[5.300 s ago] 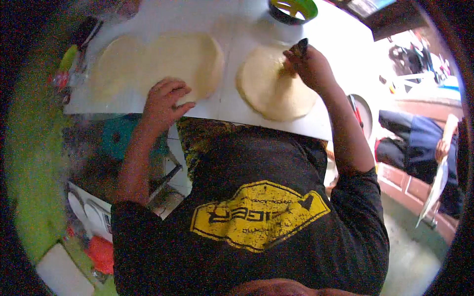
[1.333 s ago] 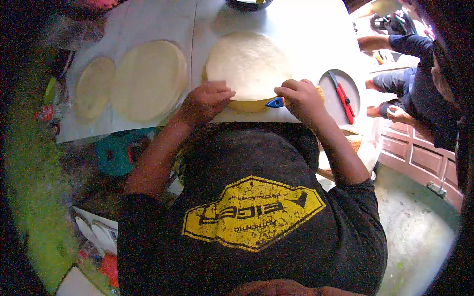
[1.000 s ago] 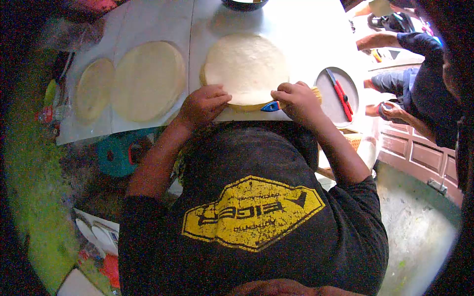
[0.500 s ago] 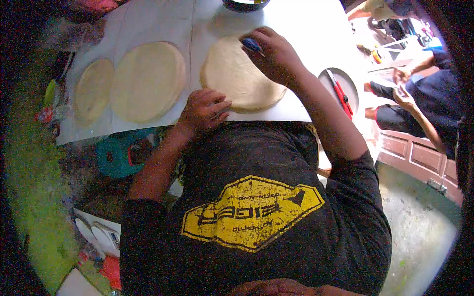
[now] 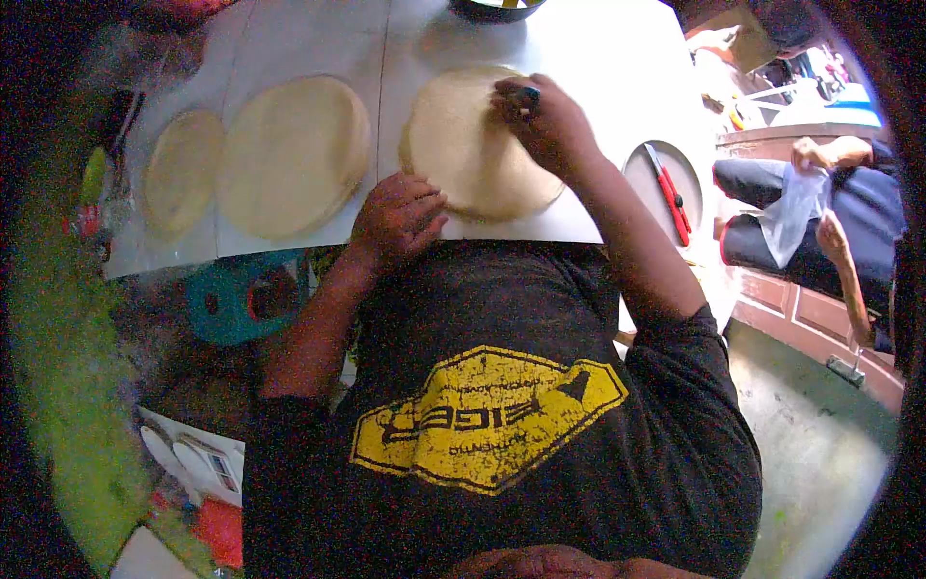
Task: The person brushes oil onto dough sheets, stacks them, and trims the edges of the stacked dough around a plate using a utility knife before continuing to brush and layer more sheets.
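Observation:
A round, flat stack of pale dough sheets (image 5: 473, 159) lies on the white table (image 5: 405, 53) in front of me. My right hand (image 5: 545, 121) is over its upper right part, closed round a brush (image 5: 524, 96); the handle end shows, while the bristles are hidden under the hand. At the stack's lower left edge rests my left hand (image 5: 398, 220), fingers loosely spread, holding nothing that I can see. Two more round dough pieces lie to the left, a large one (image 5: 294, 154) and a smaller-looking one (image 5: 183, 172).
Right of the dough, a round grey tray (image 5: 693, 183) holds a red-handled knife (image 5: 672, 193). A dark bowl (image 5: 497, 10) is at the far edge. At the right another person (image 5: 834, 227) handles a clear plastic bag (image 5: 796, 217). A teal stool (image 5: 231, 307) stands below the table.
From the dough's near edge, my right hand has moved up over its top with the brush. My left hand has stayed near the lower left edge. The other person now holds a plastic bag.

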`<state>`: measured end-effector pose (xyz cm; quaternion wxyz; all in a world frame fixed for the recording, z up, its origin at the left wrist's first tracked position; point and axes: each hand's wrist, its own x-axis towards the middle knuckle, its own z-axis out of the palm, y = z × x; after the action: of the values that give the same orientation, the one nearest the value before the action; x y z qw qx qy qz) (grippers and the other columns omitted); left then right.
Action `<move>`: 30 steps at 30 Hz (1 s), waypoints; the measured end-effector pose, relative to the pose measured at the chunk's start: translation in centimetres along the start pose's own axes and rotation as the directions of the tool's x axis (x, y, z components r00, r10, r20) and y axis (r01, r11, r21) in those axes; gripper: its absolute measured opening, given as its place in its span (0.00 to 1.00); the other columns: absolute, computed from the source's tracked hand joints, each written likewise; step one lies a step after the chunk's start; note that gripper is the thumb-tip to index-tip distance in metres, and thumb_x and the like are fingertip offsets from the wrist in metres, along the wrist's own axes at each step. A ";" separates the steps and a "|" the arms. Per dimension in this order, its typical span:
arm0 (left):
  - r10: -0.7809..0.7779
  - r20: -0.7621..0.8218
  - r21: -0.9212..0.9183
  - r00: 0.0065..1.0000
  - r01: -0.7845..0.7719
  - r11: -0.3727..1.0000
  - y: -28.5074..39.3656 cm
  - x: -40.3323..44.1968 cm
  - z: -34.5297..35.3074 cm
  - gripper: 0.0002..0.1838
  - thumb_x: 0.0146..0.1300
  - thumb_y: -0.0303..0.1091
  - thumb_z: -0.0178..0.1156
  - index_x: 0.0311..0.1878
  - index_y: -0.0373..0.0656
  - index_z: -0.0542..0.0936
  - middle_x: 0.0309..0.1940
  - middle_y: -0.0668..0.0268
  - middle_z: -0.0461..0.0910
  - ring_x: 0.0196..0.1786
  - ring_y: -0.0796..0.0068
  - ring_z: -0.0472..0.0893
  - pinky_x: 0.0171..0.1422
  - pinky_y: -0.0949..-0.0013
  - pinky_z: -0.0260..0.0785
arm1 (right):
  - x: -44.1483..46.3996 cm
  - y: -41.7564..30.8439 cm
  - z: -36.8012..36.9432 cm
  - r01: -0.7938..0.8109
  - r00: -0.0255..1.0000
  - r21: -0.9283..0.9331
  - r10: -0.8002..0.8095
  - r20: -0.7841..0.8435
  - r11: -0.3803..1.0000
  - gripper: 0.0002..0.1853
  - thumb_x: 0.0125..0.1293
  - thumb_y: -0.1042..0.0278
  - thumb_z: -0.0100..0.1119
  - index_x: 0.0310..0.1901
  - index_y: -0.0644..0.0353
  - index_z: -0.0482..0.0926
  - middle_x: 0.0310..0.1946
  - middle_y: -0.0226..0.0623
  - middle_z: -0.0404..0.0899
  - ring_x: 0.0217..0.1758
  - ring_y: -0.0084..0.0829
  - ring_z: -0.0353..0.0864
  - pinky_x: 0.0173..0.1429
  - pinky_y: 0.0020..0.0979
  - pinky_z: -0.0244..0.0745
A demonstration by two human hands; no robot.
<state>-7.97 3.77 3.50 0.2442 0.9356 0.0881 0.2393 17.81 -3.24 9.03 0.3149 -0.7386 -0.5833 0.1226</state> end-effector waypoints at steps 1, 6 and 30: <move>-0.023 -0.004 -0.035 1.000 0.022 0.999 0.0 -0.1 0.4 0.14 0.54 0.37 0.68 0.43 0.44 0.83 0.44 0.61 0.81 0.54 0.57 0.78 0.62 0.53 0.69 | -1.0 0.1 -0.3 -0.016 1.000 -0.005 0.016 0.027 1.000 0.13 0.62 0.67 0.61 0.49 0.54 0.80 0.41 0.43 0.80 0.44 0.46 0.81 0.47 0.38 0.77; 0.047 -0.006 -0.042 0.999 -0.047 0.998 -1.3 -1.6 1.5 0.15 0.54 0.38 0.69 0.44 0.44 0.82 0.46 0.61 0.81 0.54 0.57 0.78 0.62 0.53 0.69 | -7.4 -2.3 -1.9 0.299 0.873 0.025 -0.284 0.396 0.954 0.14 0.61 0.72 0.58 0.50 0.51 0.79 0.38 0.40 0.78 0.41 0.45 0.80 0.43 0.38 0.76; -0.153 0.148 0.445 0.977 0.073 0.893 -3.6 -5.5 -12.8 0.18 0.52 0.41 0.67 0.46 0.47 0.81 0.46 0.67 0.80 0.54 0.62 0.78 0.63 0.55 0.67 | 5.9 -11.7 9.5 0.671 0.597 0.004 -0.544 0.590 0.741 0.15 0.59 0.66 0.58 0.49 0.49 0.81 0.40 0.45 0.79 0.46 0.48 0.81 0.52 0.45 0.77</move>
<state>-19.20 10.63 9.35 0.0487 0.9773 0.1717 0.1137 5.15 6.77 9.88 0.0707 -0.4542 -0.8751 0.1512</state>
